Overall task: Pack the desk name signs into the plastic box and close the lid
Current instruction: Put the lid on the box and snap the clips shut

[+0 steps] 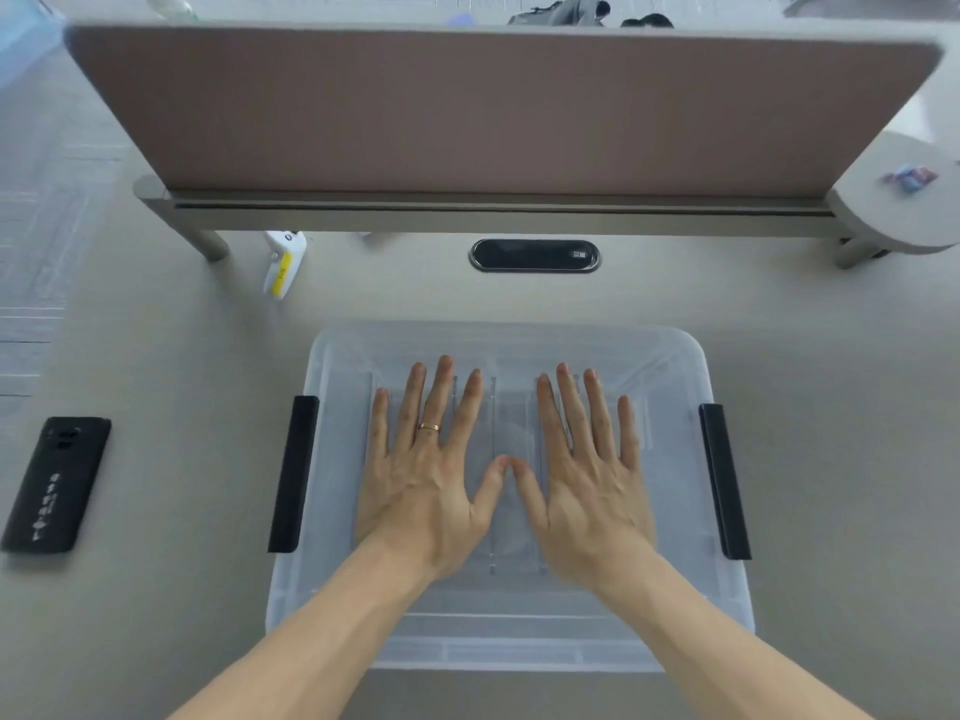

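Note:
A translucent plastic box (332, 610) stands on the desk in front of me with its clear lid (519, 345) lying on top. Black latches sit at its left side (294, 472) and right side (724, 480). My left hand (426, 459) and my right hand (587, 465) lie flat on the lid, palms down, fingers spread, thumbs touching at the middle. Through the lid I make out the faint outlines of clear desk name signs (506, 439) inside, between and under my hands.
A black remote-like device (57, 483) lies at the left of the desk. A white and yellow gadget (283, 262) sits near the brown partition screen (467, 106). A black oval cable port (534, 255) is behind the box. A round side table (904, 200) is at far right.

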A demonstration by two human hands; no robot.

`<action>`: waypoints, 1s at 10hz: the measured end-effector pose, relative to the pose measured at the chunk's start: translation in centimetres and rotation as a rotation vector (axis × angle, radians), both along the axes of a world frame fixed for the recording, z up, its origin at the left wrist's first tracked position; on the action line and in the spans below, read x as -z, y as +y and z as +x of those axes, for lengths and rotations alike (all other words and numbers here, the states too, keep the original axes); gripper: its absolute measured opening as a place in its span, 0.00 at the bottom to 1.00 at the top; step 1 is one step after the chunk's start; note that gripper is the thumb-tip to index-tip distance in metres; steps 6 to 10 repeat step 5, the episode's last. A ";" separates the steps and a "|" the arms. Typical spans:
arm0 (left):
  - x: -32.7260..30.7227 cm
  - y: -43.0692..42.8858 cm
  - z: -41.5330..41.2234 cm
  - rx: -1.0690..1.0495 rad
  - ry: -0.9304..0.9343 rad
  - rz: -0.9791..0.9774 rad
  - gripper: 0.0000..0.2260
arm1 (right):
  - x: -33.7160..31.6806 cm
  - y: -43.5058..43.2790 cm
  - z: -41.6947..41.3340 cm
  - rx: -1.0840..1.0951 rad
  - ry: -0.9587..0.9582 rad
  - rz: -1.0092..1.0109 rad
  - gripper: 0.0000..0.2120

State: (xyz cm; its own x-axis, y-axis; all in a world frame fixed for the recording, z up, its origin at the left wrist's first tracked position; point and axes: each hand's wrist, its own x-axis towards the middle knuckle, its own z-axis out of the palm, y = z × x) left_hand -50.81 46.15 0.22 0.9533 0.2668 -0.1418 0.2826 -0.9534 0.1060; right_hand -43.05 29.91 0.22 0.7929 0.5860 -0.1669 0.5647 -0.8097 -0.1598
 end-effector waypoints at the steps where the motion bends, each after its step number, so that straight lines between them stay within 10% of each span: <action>1: -0.8 0.0 0.0 0.002 0.016 -0.024 0.35 | -0.6 -0.1 0.0 -0.002 0.004 -0.002 0.36; 10: -6.5 0.6 1.0 -0.024 0.123 -0.095 0.35 | -5.8 -0.7 1.1 -0.074 0.102 -0.014 0.38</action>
